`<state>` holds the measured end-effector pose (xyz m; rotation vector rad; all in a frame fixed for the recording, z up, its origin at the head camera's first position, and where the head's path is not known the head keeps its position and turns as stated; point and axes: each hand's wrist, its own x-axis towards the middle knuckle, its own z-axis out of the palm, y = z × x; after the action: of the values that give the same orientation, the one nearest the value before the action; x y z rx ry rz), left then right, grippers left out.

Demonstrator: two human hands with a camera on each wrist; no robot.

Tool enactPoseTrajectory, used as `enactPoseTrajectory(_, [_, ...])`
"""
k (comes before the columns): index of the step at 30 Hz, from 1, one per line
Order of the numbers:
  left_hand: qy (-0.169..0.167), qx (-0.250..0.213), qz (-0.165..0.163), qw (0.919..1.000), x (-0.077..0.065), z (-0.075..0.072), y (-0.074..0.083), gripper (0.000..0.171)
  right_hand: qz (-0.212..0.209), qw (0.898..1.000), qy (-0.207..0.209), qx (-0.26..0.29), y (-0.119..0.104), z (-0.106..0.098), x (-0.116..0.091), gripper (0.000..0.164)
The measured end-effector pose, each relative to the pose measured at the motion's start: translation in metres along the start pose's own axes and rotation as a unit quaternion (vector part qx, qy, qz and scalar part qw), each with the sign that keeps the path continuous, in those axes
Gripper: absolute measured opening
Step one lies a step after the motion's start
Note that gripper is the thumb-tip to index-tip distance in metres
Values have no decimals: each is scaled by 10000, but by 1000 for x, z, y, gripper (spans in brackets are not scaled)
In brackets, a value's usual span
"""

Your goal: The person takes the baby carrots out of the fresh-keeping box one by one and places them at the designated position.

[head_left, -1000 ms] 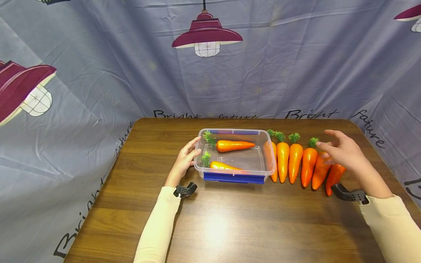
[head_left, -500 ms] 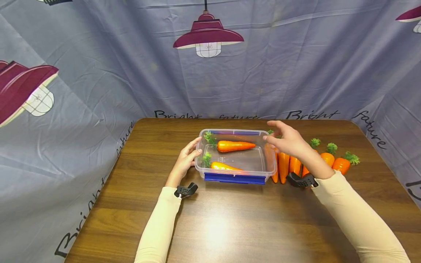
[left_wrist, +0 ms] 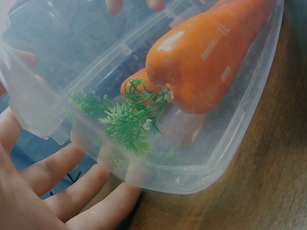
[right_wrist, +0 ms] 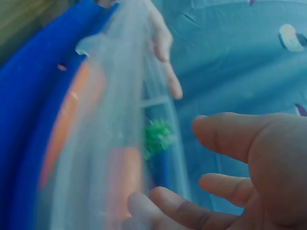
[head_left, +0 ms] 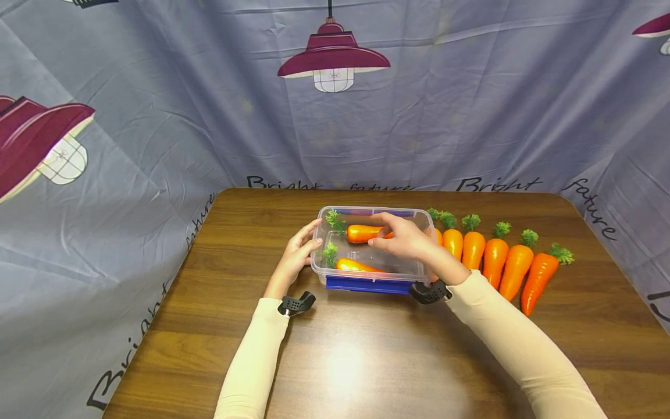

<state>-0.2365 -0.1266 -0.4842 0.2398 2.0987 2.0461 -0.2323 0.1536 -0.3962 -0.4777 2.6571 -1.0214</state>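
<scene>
In the head view a clear plastic container (head_left: 377, 263) with blue side clips stands on the table. Two orange carrots with green tops lie in it, the far carrot (head_left: 361, 234) and the near carrot (head_left: 356, 266). My left hand (head_left: 293, 259) rests with extended fingers against the container's left end. The left wrist view shows its fingers (left_wrist: 64, 165) along the clear wall. Over the container, my right hand (head_left: 403, 237) covers the far carrot's tip. Its fingers (right_wrist: 230, 136) are spread with nothing held in the right wrist view; contact with the carrot is unclear.
Several carrots (head_left: 494, 262) form a row right of the container, green tops toward the back. The right sleeve crosses in front of some. A wooden table (head_left: 340, 349) carries everything, and a grey-blue curtain (head_left: 445, 116) hangs behind it.
My right hand has swept left from above the right-hand carrots to over the container, uncovering carrots in the row. The left hand and container look unmoved.
</scene>
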Motion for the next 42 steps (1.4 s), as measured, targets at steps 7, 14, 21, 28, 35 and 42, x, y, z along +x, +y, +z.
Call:
enactPoseTrajectory(7, [-57, 36, 27, 10000, 0, -1, 0, 56, -185, 9989, -428, -87, -5, 24, 9, 65])
enactPoseTrajectory(14, [-54, 41, 33, 10000, 0, -1, 0, 56, -349, 9940, -984, -321, -9, 36, 18, 65])
enactPoseTrajectory(21, [-67, 30, 25, 10000, -1, 0, 1, 56, -428, 9879, -1369, -593, -7, 43, 23, 62])
enactPoseTrajectory(28, [-40, -4, 36, 10000, 0, -1, 0, 56, -554, 9850, -1472, -714, -7, 46, 26, 56])
enactPoseTrajectory(35, [-61, -32, 77, 9999, 1, -2, -1, 56, -534, 9808, -1619, -943, -8, 47, 29, 52])
enactPoseTrajectory(42, [-45, -19, 88, 9999, 2, -2, -2, 56, -665, 9766, -1743, -1069, -6, 48, 30, 47])
